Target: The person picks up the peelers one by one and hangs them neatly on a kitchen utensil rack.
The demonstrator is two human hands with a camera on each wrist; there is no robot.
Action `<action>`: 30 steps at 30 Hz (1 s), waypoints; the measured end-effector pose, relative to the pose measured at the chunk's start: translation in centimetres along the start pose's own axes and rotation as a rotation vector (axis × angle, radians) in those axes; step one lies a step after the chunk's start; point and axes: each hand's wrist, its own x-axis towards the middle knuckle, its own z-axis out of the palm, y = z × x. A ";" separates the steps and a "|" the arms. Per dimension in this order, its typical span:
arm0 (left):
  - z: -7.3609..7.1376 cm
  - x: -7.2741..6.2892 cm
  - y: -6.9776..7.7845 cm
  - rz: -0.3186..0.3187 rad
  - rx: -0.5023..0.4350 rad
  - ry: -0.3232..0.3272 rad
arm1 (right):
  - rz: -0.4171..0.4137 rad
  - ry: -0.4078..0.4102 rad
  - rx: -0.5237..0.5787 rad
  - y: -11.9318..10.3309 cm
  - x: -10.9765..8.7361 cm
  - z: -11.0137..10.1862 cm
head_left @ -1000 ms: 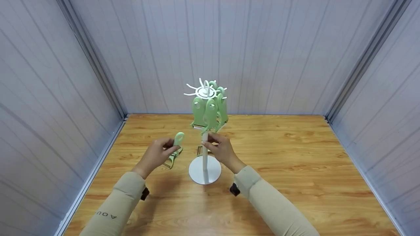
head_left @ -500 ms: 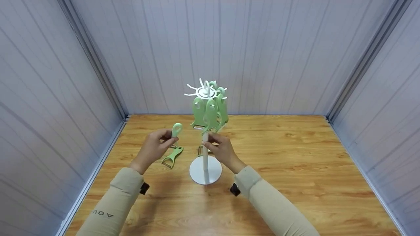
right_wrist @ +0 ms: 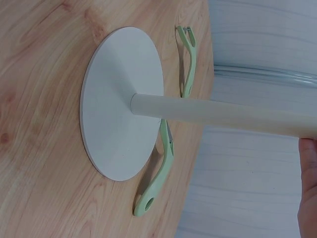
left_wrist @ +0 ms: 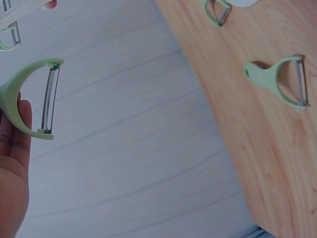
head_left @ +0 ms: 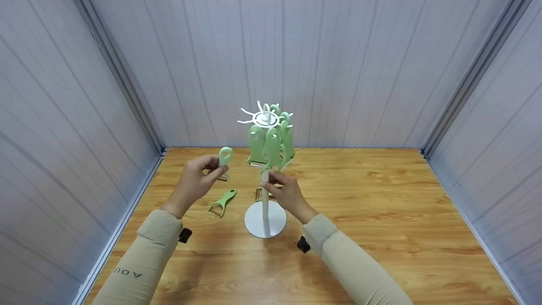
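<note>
In the head view my left hand (head_left: 195,180) pinches a green peeler (head_left: 225,156) by its handle, ring end up, left of a white stand (head_left: 253,224). The left wrist view shows that peeler's blade (left_wrist: 50,99) beyond the fingers. Thumb and fingers of my right hand (head_left: 287,192) grip the stand's pole (right_wrist: 213,113) below the hanging peelers. Several green peelers (head_left: 271,148) hang by their handle holes from the front and right hooks. Some hooks (head_left: 246,122) at the left hold nothing.
One peeler (head_left: 223,202) lies on the wooden table (head_left: 381,220) left of the round base. Another peeler (right_wrist: 157,178) lies behind the pole, partly hidden by the right hand in the head view. Pale panel walls (head_left: 338,72) enclose the table at the back and sides.
My left hand has raised its peeler up and slightly leftward, away from the peeler lying on the table. My right hand stays on the pole.
</note>
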 end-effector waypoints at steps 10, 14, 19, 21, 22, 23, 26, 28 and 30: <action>-0.4 1.3 1.2 0.098 -0.004 0.022 | -0.025 0.001 -0.020 0.0 -0.1 0.0; -0.6 1.8 2.0 0.155 -0.006 0.030 | -0.035 0.003 0.002 0.1 0.0 0.0; -0.8 2.6 3.0 0.197 -0.037 0.038 | -0.028 -0.001 0.045 0.1 0.1 0.2; -0.9 2.8 3.3 0.201 -0.057 0.041 | -0.027 0.002 0.053 0.0 0.1 0.2; -1.0 2.8 3.5 0.202 -0.067 0.041 | -0.026 0.003 0.055 0.0 0.0 0.2; -1.0 2.9 3.6 0.203 -0.074 0.043 | -0.026 0.004 0.057 0.0 0.0 0.2; -1.0 3.1 4.0 0.204 -0.091 0.048 | -0.023 0.006 0.056 0.1 -0.1 0.2; -0.9 3.2 4.2 0.204 -0.101 0.050 | -0.021 0.006 0.049 0.1 -0.1 0.1; -0.9 3.4 4.4 0.202 -0.112 0.046 | -0.021 0.007 0.040 0.2 -0.1 0.1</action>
